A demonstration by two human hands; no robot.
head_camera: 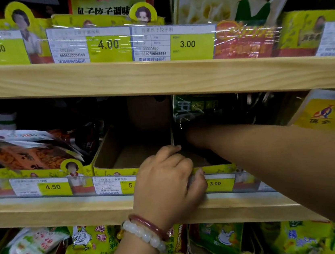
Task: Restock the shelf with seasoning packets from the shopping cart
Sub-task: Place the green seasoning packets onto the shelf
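One upright green packet (193, 106) deep inside

Right hand (191, 136) lost in dark shelf recess, grip unreadable; dark green packets (193, 106) there possibly touched.

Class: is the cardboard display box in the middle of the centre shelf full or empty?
Empty, as far as visible: the box shows bare cardboard floor and walls, no packets. Its front corner is hidden by the left hand.
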